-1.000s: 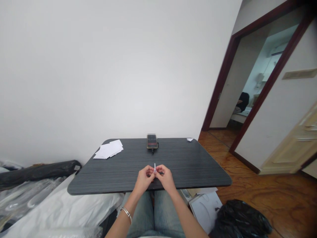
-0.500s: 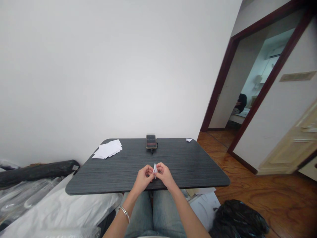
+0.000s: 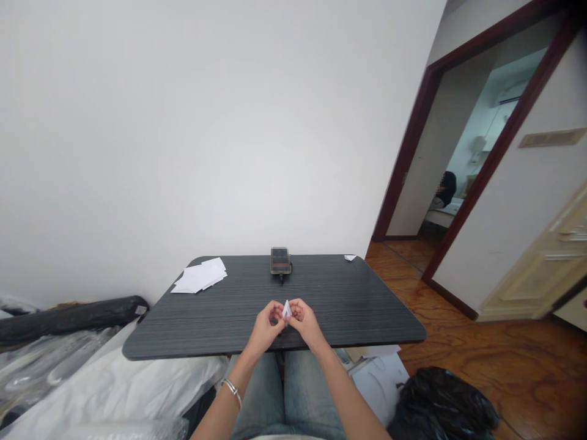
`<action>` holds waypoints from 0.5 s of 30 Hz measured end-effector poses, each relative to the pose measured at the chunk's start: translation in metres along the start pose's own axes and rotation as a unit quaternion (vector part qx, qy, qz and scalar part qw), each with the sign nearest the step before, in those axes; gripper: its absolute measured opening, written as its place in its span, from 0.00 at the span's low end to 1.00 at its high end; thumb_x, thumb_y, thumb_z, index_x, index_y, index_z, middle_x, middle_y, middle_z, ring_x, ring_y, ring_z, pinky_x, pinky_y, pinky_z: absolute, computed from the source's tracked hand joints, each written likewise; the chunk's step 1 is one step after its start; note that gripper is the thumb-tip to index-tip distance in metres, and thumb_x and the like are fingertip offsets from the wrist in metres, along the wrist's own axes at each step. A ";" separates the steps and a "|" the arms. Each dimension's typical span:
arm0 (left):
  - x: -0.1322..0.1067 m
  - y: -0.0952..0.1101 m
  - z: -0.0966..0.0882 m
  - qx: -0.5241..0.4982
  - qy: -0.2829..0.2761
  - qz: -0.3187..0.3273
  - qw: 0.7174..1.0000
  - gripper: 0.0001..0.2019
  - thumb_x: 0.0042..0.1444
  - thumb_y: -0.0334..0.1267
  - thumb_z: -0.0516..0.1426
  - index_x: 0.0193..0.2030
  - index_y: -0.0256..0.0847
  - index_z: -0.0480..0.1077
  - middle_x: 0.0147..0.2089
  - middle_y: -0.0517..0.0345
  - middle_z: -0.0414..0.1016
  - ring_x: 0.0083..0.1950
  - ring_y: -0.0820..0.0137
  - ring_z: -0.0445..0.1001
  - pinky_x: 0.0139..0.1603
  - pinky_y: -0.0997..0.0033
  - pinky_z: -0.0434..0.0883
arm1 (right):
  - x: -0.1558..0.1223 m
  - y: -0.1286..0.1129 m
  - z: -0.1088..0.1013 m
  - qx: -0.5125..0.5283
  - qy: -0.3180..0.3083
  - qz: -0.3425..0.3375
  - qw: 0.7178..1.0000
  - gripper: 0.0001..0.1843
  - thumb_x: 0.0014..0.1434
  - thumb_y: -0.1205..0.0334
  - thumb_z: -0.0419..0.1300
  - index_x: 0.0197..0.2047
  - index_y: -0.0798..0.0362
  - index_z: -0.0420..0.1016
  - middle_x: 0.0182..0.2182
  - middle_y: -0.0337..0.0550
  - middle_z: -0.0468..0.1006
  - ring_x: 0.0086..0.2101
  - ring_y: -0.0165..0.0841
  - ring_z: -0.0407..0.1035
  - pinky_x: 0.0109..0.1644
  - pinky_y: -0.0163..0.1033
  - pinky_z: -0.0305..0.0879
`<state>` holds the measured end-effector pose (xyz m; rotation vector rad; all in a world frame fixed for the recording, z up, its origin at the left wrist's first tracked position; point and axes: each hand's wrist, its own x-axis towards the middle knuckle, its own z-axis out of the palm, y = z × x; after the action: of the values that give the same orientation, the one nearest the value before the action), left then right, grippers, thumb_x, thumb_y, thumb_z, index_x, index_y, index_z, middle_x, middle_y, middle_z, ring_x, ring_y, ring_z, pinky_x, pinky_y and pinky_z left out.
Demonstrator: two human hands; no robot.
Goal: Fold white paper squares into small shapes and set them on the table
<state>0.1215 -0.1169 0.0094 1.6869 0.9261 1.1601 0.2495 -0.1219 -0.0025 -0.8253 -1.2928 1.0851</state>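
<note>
A small folded piece of white paper (image 3: 287, 310) stands point-up between my two hands, above the near edge of the dark table (image 3: 247, 293). My left hand (image 3: 267, 326) pinches its left side, the fingers curled and the thumb pressed in. On the other side my right hand (image 3: 303, 321) grips it between thumb and fingers. Fingertips cover the lower part of the paper. A bracelet (image 3: 232, 392) circles my left wrist.
Loose white sheets (image 3: 200, 276) lie at the table's left. A phone-like device (image 3: 280, 261) with a cable stands at the back middle, and a small folded paper (image 3: 350, 258) lies in the far right corner. A black plastic bag (image 3: 443, 406) sits on the floor at right.
The folded paper shows a broader, triangular face than before, its base spread slightly between my fingers. Both hands stay in nearly the same place.
</note>
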 end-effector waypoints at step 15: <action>0.002 -0.002 0.001 -0.028 0.021 -0.023 0.999 0.07 0.43 0.34 0.57 0.29 0.37 0.62 0.23 0.63 0.63 0.23 0.76 0.62 0.20 0.80 0.64 | -0.002 -0.002 0.002 -0.083 0.058 -0.005 0.995 0.07 0.44 0.67 0.59 0.30 0.56 0.69 0.22 0.38 0.71 0.23 0.28 0.64 0.27 0.32 0.60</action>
<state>0.1233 -0.1144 0.0079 1.5934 0.9445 1.1831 0.2482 -0.1248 -0.0011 -0.9901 -1.3006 0.9159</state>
